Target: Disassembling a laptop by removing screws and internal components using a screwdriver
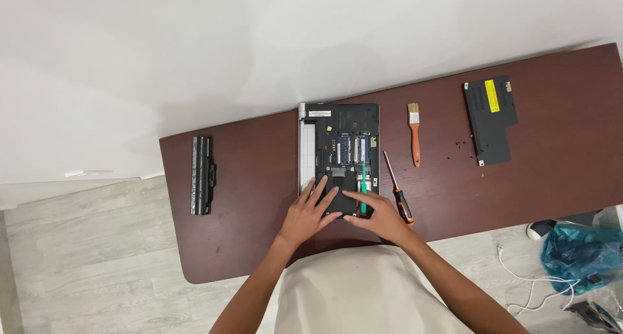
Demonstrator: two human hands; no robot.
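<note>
Both hands rest flat and spread on the opened underside of a laptop (338, 153) that lies near the middle of the dark red-brown table (259, 243), its far end reaching the table's back edge. The left hand (305, 214) has its fingers splayed wide over a black rectangular part (342, 190) at the laptop's near end, gripping nothing. The right hand (379, 216) lies open too, fingers pointing left across the same part, beside a green-handled tool (363, 190) standing along the laptop's right side; whether it touches that tool is hard to tell.

Just right of the laptop lies a screwdriver (397, 188) with an orange and black handle, then a small paintbrush (414, 133) with an orange handle. Near the table's right back corner sits a black cover panel (491, 120) bearing a yellow rectangular label. A long black battery (202, 174) lies near the left edge. The circuit parts inside the laptop are too small to make out.
</note>
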